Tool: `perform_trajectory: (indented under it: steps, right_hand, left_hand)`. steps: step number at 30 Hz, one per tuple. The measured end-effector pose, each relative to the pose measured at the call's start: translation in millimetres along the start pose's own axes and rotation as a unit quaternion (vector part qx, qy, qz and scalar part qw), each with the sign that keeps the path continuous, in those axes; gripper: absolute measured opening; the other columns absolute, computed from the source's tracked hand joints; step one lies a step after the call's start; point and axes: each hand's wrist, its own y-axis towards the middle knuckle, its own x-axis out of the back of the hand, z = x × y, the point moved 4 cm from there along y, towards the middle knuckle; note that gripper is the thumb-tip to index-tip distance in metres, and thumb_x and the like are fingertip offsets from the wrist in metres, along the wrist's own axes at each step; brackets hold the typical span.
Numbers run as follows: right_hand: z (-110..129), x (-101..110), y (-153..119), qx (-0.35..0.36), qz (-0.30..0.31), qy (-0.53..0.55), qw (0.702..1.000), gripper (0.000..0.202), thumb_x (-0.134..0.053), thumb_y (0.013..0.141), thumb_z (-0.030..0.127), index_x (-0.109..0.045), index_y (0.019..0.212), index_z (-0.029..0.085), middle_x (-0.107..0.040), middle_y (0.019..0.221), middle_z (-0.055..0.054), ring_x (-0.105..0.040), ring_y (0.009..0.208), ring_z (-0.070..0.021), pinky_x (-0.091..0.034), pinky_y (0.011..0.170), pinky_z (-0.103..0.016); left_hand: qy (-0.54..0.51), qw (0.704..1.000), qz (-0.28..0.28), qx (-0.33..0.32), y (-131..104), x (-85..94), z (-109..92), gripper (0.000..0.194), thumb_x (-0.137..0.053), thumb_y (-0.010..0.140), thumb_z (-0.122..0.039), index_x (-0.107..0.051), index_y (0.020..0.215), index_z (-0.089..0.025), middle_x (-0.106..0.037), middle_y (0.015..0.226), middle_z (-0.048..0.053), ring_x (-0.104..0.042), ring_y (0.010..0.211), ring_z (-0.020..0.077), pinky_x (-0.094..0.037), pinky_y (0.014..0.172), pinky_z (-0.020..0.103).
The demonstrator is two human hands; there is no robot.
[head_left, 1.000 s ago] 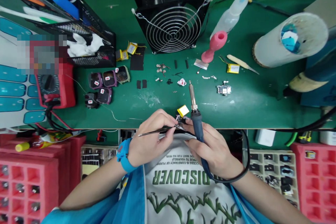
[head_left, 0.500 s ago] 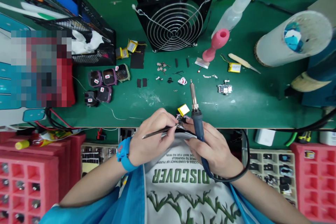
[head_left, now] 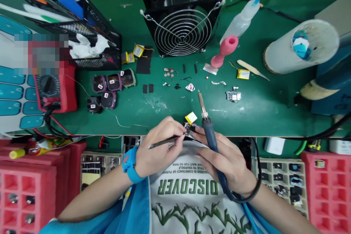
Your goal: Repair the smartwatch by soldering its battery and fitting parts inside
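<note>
My left hand (head_left: 164,142) is closed on dark tweezers (head_left: 163,142), whose tips reach a small circuit assembly (head_left: 189,130) at the table's near edge. A yellow-edged battery (head_left: 191,117) lies just beyond that assembly. In my right hand (head_left: 227,157) is a soldering iron (head_left: 210,133), its metal tip pointing away from me over the table and apart from the assembly. The fingertips of my right hand also touch the right side of the assembly. Its finer parts are too small to make out and are partly covered by my fingers.
A black fan (head_left: 181,18) stands at the back. Small loose parts and a circuit board (head_left: 233,95) lie mid-table. Watch-like cases (head_left: 113,81), a mesh organizer (head_left: 109,56) and a red multimeter (head_left: 68,87) are leftward. A pink-topped tool (head_left: 225,51) and a white cylinder (head_left: 298,49) stand rightward.
The view has shifted slightly. The soldering iron's handle tilts a little more, with its lower end farther right. Both hands keep their grip near the assembly.
</note>
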Motion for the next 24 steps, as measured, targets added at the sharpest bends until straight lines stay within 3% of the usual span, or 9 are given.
perform_trajectory:
  steps: [3,6,13,24]
  right_hand:
    - [6,15,1,-0.012,-0.006,-0.007,1.000,0.028,-0.067,0.092,0.008,-0.067,0.119,0.013,-0.075,0.129,-0.022,-0.066,0.135,-0.0338,-0.064,0.106,-0.051]
    - [7,23,2,-0.025,-0.004,-0.026,0.999,0.026,-0.067,0.093,0.009,-0.066,0.118,0.016,-0.076,0.126,-0.019,-0.068,0.132,-0.0315,-0.066,0.102,-0.051]
    - [3,7,0,-0.011,0.005,-0.031,0.999,0.006,-0.066,0.096,0.013,-0.068,0.100,0.017,-0.078,0.119,-0.016,-0.074,0.122,-0.0278,-0.066,0.100,-0.043]
    - [1,4,-1,-0.011,0.004,-0.029,1.000,0.007,-0.064,0.096,0.013,-0.067,0.099,0.018,-0.079,0.114,-0.016,-0.075,0.117,-0.0292,-0.067,0.095,-0.045]
  left_hand:
    - [-0.010,1.000,-0.001,0.002,0,-1.2,-1,0.018,-0.058,0.096,-0.005,-0.053,0.093,-0.022,-0.069,0.095,0.003,-0.071,0.091,0.0156,-0.061,0.076,0.031]
    - [-0.021,1.000,-0.006,0.001,0,-1.0,-2,0.018,-0.058,0.096,-0.006,-0.054,0.095,-0.023,-0.070,0.095,0.003,-0.071,0.091,0.0156,-0.061,0.076,0.031]
    - [-0.009,1.000,0.010,-0.001,1,-0.1,1,0.020,-0.058,0.095,-0.007,-0.054,0.098,-0.026,-0.069,0.096,0.002,-0.072,0.089,0.0179,-0.062,0.073,0.033]
    - [-0.005,0.999,0.036,-0.005,2,0.7,0,0.021,-0.057,0.096,-0.007,-0.054,0.103,-0.027,-0.068,0.099,0.003,-0.072,0.090,0.0186,-0.062,0.071,0.034]
